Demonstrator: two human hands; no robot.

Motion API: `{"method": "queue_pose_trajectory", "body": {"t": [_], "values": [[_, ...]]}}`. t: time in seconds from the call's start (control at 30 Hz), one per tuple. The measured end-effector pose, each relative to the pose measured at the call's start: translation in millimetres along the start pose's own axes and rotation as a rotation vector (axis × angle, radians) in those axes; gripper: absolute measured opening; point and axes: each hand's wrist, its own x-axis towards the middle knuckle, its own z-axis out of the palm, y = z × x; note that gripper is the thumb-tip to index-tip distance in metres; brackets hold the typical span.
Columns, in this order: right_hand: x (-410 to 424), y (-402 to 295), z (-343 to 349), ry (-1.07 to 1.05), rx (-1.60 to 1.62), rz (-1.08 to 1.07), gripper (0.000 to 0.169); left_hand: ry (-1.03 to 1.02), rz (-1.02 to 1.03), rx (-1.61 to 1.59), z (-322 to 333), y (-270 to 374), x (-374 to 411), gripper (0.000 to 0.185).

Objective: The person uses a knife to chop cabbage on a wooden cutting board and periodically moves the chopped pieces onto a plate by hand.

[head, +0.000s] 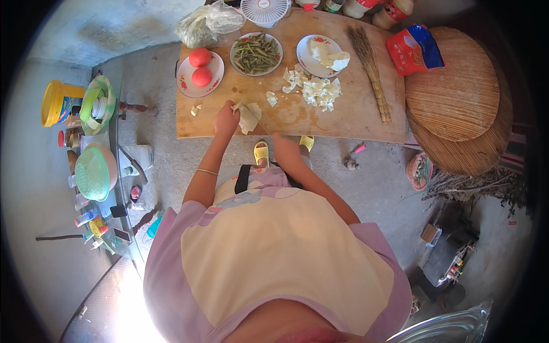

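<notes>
My left hand [227, 121] pinches the edge of a pale cabbage-like leaf [248, 117] near the front of the wooden table [240, 92]. My right hand [285, 149] is closed just past the table's front edge, around what looks like a thin knife [266, 128]. Its blade is seen edge-on and reaches the leaf; the handle is hidden in my fist. Torn pale leaf pieces [321, 92] lie in a pile to the right, with a smaller scrap [272, 99] nearer the leaf. Larger leaves [336, 60] rest on a floral plate [309, 64] behind the pile.
Two tomatoes [201, 77] sit on a plate [187, 81]; another holds cut green beans [257, 53]. A straw brush [371, 77] lies right, near a red-and-blue bag [414, 50] on round wooden lids [454, 98]. At left, a glass table [113, 171] bears a green colander [92, 173].
</notes>
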Motion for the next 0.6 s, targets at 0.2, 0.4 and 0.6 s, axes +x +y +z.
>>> {"method": "queue_pose_trajectory", "body": {"t": [0.2, 0.4, 0.6], "values": [[28, -2, 23, 0.029, 0.02, 0.045, 0.017, 0.004, 0.009, 0.012, 0, -11, -4, 0.028], [35, 18, 10, 0.156, 0.294, 0.13, 0.023, -0.064, -0.237, -0.274, -6, -21, -2, 0.03], [14, 13, -8, 0.07, 0.301, 0.17, 0.024, -0.055, -0.386, -0.704, -2, -23, -14, 0.045]]}}
